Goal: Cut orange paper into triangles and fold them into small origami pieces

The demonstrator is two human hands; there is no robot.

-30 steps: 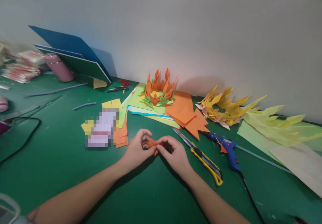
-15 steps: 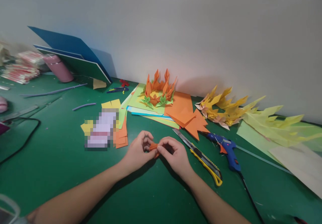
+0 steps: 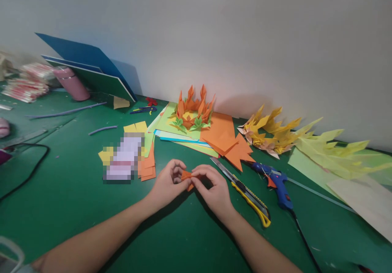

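Observation:
Between my two hands is a small folded piece of orange paper [image 3: 186, 175], partly covered by the fingers. My left hand [image 3: 170, 183] pinches it from the left, fingers curled behind it. From the right, my right hand [image 3: 212, 189] grips its edge between thumb and fingertips. Beyond the hands a folded-paper ring of orange points with green leaves [image 3: 199, 109] stands on stacked coloured sheets. Right of my right hand lies a yellow utility knife [image 3: 249, 199] with its blade out. Orange paper squares [image 3: 148, 168] lie left of my left hand.
A blue hot glue gun [image 3: 277, 183] with a cord rests at the right. Behind it are yellow paper rings [image 3: 269, 132]. A pixelated flat object [image 3: 125, 158] lies at the left. Farther left are a pink bottle [image 3: 72, 84] and leaning blue boards [image 3: 82, 54].
My right hand's fingers have shifted slightly on the orange paper, and more of its folded face shows. Both hands stay in nearly the same place.

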